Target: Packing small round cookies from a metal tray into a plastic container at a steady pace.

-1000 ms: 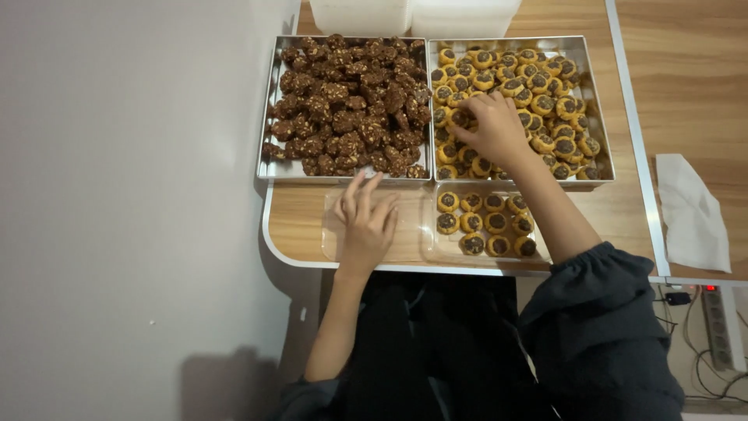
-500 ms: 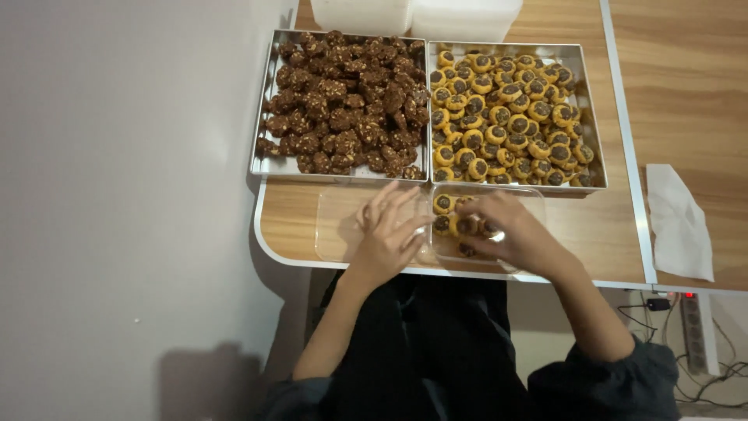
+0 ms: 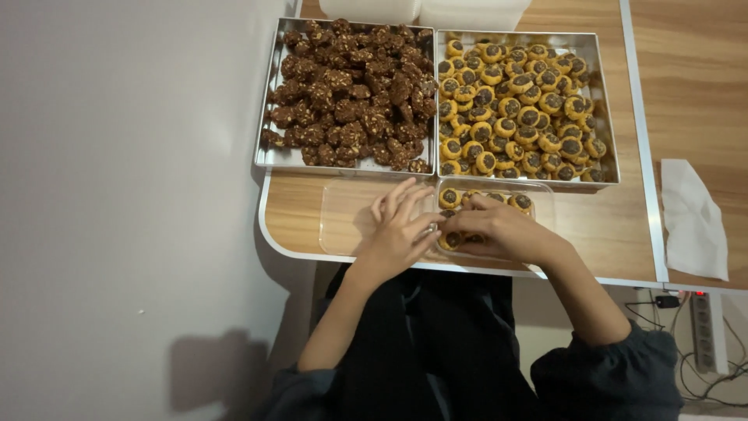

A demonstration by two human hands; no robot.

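Observation:
My right hand (image 3: 502, 230) lies over a clear plastic container (image 3: 539, 196) at the table's front edge. Its fingertips pinch a yellow cookie with a dark centre (image 3: 450, 240) at the container's left side. Several more of these cookies (image 3: 520, 201) sit in the container, most of them hidden under the hand. My left hand (image 3: 399, 226) rests flat with its fingers apart, on the container's left rim and on a clear lid (image 3: 343, 218) beside it. It holds nothing.
Two metal trays stand behind the container: the left one (image 3: 269, 154) is heaped with dark brown cookies (image 3: 351, 93), the right one (image 3: 609, 160) with yellow dark-centred cookies (image 3: 514, 101). A white tissue (image 3: 693, 222) lies at the right. White boxes (image 3: 425, 9) stand at the back, and a power strip (image 3: 705, 331) lies on the floor.
My right hand came back from the yellow-cookie tray to the clear container with a cookie. My left hand slid right against the container's rim.

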